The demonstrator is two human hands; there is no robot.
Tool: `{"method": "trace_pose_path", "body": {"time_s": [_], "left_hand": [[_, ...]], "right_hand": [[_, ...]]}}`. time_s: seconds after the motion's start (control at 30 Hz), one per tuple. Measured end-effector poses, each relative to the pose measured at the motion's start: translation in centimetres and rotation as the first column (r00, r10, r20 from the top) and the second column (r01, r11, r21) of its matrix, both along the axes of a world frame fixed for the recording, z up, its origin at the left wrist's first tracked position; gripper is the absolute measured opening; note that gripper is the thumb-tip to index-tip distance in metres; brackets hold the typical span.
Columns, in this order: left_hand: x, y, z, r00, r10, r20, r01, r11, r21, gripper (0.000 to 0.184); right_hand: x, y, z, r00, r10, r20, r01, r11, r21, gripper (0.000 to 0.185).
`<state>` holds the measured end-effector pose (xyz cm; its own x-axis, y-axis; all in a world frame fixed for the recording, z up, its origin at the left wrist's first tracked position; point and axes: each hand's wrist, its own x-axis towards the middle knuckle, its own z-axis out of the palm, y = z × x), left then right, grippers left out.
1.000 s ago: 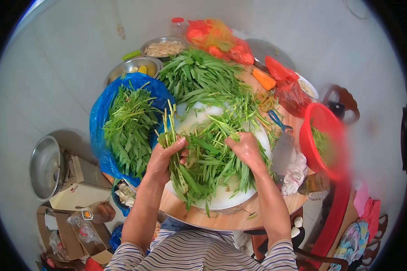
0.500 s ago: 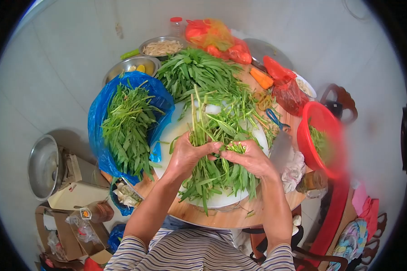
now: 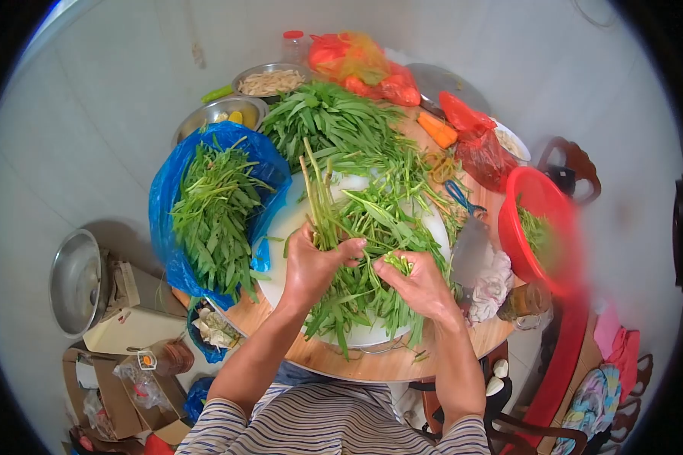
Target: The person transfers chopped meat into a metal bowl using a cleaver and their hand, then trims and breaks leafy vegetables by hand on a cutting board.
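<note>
My left hand (image 3: pixel 315 262) is closed around a bunch of water spinach stems (image 3: pixel 320 199), their cut ends pointing up and away from me. To its right, my right hand (image 3: pixel 419 282) pinches short green stem pieces (image 3: pixel 397 262) between thumb and fingers. A small gap separates the two hands. Beneath them, loose leaves and stems (image 3: pixel 368 303) cover much of a round white cutting board (image 3: pixel 282 231). Behind the board lies a large heap of the same greens (image 3: pixel 326 121). On the left, a blue plastic bag (image 3: pixel 163 205) holds more greens (image 3: pixel 218 220).
On the wooden table (image 3: pixel 341 369), a cleaver (image 3: pixel 470 250), a crumpled cloth (image 3: pixel 492 288) and blue-handled scissors (image 3: pixel 463 199) lie right of the board. A red basin (image 3: pixel 514 227) with greens stands beyond them. Carrots (image 3: pixel 437 130), metal bowls (image 3: pixel 197 121) and red bags (image 3: pixel 474 148) sit farther back.
My hands have drawn apart slightly. The stems in my left hand have shifted a little left and down, and my right hand now shows short stem pieces in its pinch.
</note>
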<state>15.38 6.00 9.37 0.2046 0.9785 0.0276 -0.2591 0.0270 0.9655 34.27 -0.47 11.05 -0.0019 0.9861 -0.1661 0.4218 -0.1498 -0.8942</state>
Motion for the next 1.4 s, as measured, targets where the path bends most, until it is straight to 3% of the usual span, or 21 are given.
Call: {"method": "trace_pose_path", "body": {"time_s": [0.1,0.3,0.43,0.53,0.73,0.8,0.83,0.93,1.0,1.07,1.1,1.17,1.23,1.3,1.4], "left_hand": [[0.0,-0.2,0.0,0.999,0.017,-0.036,-0.016,0.998,0.053,0.027],[0.3,-0.5,0.2,0.998,0.055,-0.027,-0.052,0.994,0.098,0.022],[0.5,-0.9,0.4,0.998,0.056,-0.034,-0.051,0.991,0.123,0.021],[0.4,-1.1,0.7,0.996,0.053,-0.073,-0.042,0.989,0.139,0.022],[0.9,-2.2,1.4,0.997,0.050,-0.065,-0.042,0.992,0.119,0.024],[0.8,-2.6,1.0,0.998,0.051,-0.045,-0.046,0.993,0.111,0.024],[0.7,-2.7,0.9,0.998,0.051,-0.025,-0.048,0.994,0.101,0.023],[-0.3,-2.4,1.7,0.997,0.070,-0.036,-0.065,0.991,0.115,0.025],[-0.7,-1.5,1.3,0.980,0.164,0.110,-0.163,0.987,-0.013,0.025],[-1.9,-0.6,1.9,0.957,0.159,0.243,-0.115,0.976,-0.184,0.023],[-2.9,0.2,1.0,0.939,0.118,0.324,-0.026,0.961,-0.276,0.020],[-4.6,1.5,-1.1,0.896,0.056,0.441,0.089,0.950,-0.301,0.017],[-5.8,2.1,-1.8,0.865,0.050,0.499,0.126,0.941,-0.313,0.016],[-6.6,2.2,-2.5,0.863,0.081,0.499,0.112,0.932,-0.345,0.016],[-6.8,2.6,-3.5,0.853,0.150,0.499,0.031,0.942,-0.335,0.016]], "right_hand": [[-0.5,-0.1,0.1,0.994,-0.044,-0.097,0.051,0.996,0.075,0.023],[-0.5,-0.1,-0.4,0.997,0.052,-0.058,-0.049,0.997,0.057,0.021],[-0.6,-0.1,-0.5,0.998,0.016,-0.061,-0.016,1.000,0.002,0.018],[-0.8,-0.1,-1.0,0.997,-0.015,-0.075,0.022,0.994,0.103,0.022],[-0.7,0.3,-2.8,0.938,-0.207,-0.279,0.233,0.971,0.062,0.018],[-0.8,0.6,-3.2,0.870,-0.318,-0.377,0.382,0.918,0.108,0.017],[-0.5,0.7,-2.9,0.845,-0.389,-0.367,0.429,0.903,0.030,0.017],[0.5,0.5,-2.9,0.800,-0.371,-0.471,0.454,0.888,0.072,0.019],[3.0,0.0,-1.4,0.832,-0.386,-0.399,0.451,0.889,0.081,0.020],[5.6,-0.6,1.7,0.767,-0.334,-0.548,0.430,0.901,0.053,0.019],[6.0,-1.4,4.9,0.734,-0.381,-0.562,0.524,0.844,0.112,0.016],[10.8,-1.5,7.9,0.817,-0.401,-0.415,0.516,0.830,0.214,0.016],[13.8,-2.1,11.3,0.780,-0.527,-0.337,0.617,0.738,0.274,0.016],[19.5,-1.4,12.6,0.820,-0.567,-0.070,0.547,0.745,0.382,0.014],[28.5,0.4,12.7,0.450,-0.688,0.569,0.335,0.721,0.607,0.027]]}}
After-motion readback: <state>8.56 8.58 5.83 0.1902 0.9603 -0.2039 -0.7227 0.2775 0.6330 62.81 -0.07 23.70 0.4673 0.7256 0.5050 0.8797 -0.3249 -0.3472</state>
